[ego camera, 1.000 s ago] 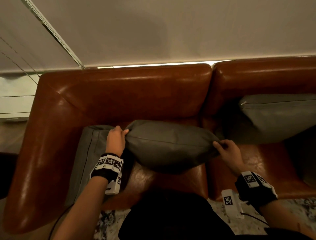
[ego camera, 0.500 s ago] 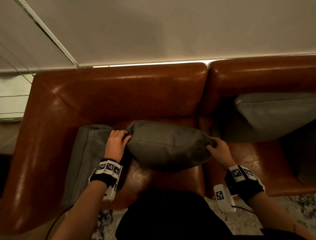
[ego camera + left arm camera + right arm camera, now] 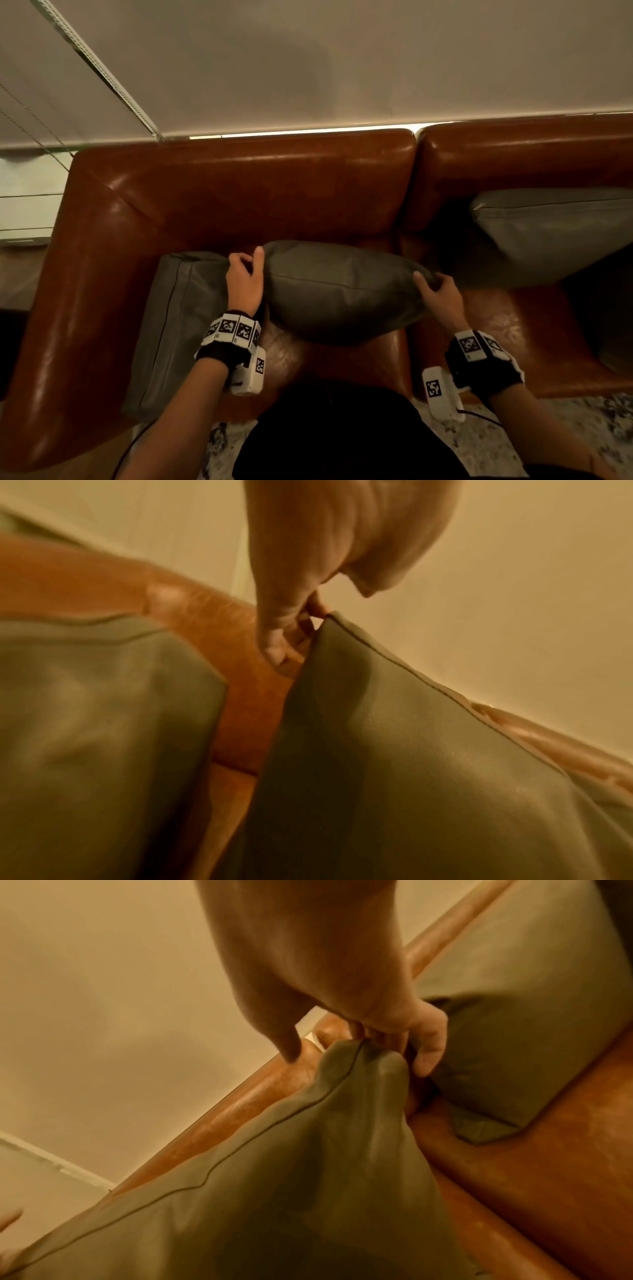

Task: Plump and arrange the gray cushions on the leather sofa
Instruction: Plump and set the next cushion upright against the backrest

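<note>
A plump gray cushion (image 3: 339, 291) stands on its edge on the left seat of the brown leather sofa (image 3: 260, 192). My left hand (image 3: 245, 274) grips its upper left corner (image 3: 329, 620), fingers curled round the seam. My right hand (image 3: 435, 286) holds the upper right corner (image 3: 363, 1053), with the fabric bunched between thumb and fingers. A second gray cushion (image 3: 178, 318) leans against the left armrest, just left of my left hand. A third gray cushion (image 3: 555, 233) rests against the backrest on the right seat.
A pale roller blind (image 3: 308, 61) with a bead chain (image 3: 99, 68) hangs behind the sofa. A patterned rug (image 3: 582, 421) lies in front of it. My dark-clothed body (image 3: 335, 435) stands close against the seat's front edge.
Both hands have drawn closer together on the middle cushion, squeezing it narrower and fuller. The grips on its two upper corners have stayed.
</note>
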Demonstrator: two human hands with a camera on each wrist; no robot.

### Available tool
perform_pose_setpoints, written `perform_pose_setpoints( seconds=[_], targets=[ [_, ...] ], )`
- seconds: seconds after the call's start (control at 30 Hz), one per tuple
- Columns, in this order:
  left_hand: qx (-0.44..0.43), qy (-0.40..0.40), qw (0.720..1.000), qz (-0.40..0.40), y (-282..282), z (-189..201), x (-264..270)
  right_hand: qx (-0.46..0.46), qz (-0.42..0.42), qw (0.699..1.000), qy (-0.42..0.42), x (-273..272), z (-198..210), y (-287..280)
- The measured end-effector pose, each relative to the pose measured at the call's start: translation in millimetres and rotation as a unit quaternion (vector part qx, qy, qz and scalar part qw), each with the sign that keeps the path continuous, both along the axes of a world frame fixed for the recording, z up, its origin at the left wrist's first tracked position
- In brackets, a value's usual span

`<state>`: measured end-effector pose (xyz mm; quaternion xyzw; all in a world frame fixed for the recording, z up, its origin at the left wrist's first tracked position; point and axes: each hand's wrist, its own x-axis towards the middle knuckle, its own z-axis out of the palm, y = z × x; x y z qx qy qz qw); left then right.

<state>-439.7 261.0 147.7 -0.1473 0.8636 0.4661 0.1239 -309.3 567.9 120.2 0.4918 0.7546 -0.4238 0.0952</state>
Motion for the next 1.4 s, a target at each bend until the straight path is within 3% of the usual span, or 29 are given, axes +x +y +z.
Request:
perform_pose_setpoints(
  seconds=[0.1,0.23,0.37,0.47,0.53,0.6,0.7,0.83,0.97,1.07,1.27,1.4],
  targets=[
    [-0.057,-0.031,0.997,-0.033,-2,2,-7,-0.006,0.085,0.991,-0.103,-2,-14,7],
    [-0.047,-0.119,0.991,-0.050,-11,-10,-19,-0.031,0.108,0.990,-0.084,-9,-10,7],
    [0.091,-0.145,0.985,0.007,-6,-4,-22,0.149,0.193,0.967,-0.073,-9,0,-17],
    [0.038,-0.093,0.994,-0.032,-3,0,-20,0.230,0.212,0.950,-0.012,-6,2,-18],
    [-0.068,-0.071,0.988,-0.120,-1,3,-16,0.217,0.205,0.954,0.013,-4,2,-10],
    [-0.106,-0.064,0.978,-0.166,4,6,-13,0.201,0.184,0.962,0.020,-3,2,-9],
    [-0.101,-0.033,0.982,-0.159,9,10,-11,0.205,0.156,0.965,0.050,-3,2,-13],
    [-0.110,-0.023,0.987,-0.114,1,8,-11,0.069,0.082,0.988,0.109,6,5,16],
    [-0.116,-0.022,0.987,-0.112,-8,5,-10,0.023,0.154,0.986,0.057,19,13,38],
    [-0.118,-0.028,0.986,-0.113,-10,5,-8,0.039,0.205,0.977,0.038,19,19,37],
    [-0.109,-0.032,0.987,-0.110,-10,6,-3,0.040,0.217,0.975,0.002,12,19,35],
    [-0.114,-0.021,0.987,-0.110,-14,6,-4,0.096,0.218,0.971,-0.010,12,29,42]
  ],
)
